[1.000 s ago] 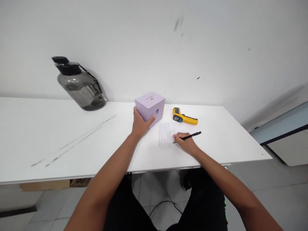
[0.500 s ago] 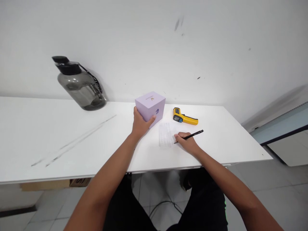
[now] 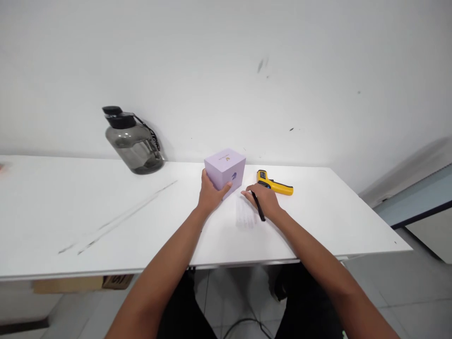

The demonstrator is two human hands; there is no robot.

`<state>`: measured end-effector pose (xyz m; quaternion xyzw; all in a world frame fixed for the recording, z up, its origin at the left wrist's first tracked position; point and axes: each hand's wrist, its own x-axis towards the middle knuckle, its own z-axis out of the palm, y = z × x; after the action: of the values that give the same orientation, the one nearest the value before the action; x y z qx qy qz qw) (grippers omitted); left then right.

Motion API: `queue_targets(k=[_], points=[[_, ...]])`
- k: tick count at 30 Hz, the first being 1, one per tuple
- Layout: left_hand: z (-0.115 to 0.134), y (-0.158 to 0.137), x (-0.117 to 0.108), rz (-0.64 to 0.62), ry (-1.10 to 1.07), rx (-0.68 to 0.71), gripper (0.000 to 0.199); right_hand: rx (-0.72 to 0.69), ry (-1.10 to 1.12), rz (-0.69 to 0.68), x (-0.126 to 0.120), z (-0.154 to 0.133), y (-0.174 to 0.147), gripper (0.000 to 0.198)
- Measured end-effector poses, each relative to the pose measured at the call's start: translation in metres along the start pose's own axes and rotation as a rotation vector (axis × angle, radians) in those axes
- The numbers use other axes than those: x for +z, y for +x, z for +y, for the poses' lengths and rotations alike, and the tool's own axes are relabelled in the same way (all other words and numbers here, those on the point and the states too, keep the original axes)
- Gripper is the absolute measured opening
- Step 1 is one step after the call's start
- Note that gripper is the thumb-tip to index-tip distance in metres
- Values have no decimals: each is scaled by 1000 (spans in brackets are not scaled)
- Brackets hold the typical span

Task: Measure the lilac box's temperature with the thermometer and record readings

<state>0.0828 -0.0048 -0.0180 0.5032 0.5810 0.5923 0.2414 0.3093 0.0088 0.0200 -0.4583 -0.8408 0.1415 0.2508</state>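
Observation:
My left hand (image 3: 212, 192) grips the near left side of a lilac box (image 3: 229, 163), its thumb lying across the front face. The box stands on the white table with a small gold mark on its lid. My right hand (image 3: 264, 197) is closed around a black pen (image 3: 258, 206), which slants back toward me under the palm. Below that hand and beside the box lies a small sheet of paper (image 3: 244, 216) with faint writing. Just behind my right hand is a yellow infrared thermometer (image 3: 280, 187), its screen end partly hidden by the knuckles.
A large grey water bottle (image 3: 136, 148) with a black lid stands at the left against the wall. The white table (image 3: 113, 197) bears dark streaks at left. A cardboard box (image 3: 70, 284) sits beneath it, and a cable (image 3: 243, 321) lies on the floor.
My right hand has lifted from the paper toward the box and thermometer, and the pen has swung round to point back toward me. My left hand keeps its hold. The whole view has shifted.

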Motion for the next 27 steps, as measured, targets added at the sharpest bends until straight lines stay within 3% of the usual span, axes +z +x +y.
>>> queue_targets(k=[2, 4, 11, 15, 19, 23, 27], points=[[-2, 1, -1, -12, 12, 7, 113, -22, -143, 11, 6, 1, 1, 31], [-5, 3, 0, -13, 22, 17, 115, -5, -222, -32, 11, 3, -2, 41], [-12, 7, -1, -2, 39, 29, 121, 99, -229, -186, 13, 6, -8, 55], [-13, 7, -3, -18, 36, 50, 120, 104, -234, -62, 1, 18, 1, 55], [-14, 7, -4, -10, 44, 55, 120, 226, -308, 71, -12, 41, 8, 49], [-12, 8, -4, -21, 47, 64, 117, 355, -338, -14, -16, 55, 6, 60], [-13, 11, -5, 48, 32, 41, 110, 447, -344, -74, -15, 55, 4, 62]])
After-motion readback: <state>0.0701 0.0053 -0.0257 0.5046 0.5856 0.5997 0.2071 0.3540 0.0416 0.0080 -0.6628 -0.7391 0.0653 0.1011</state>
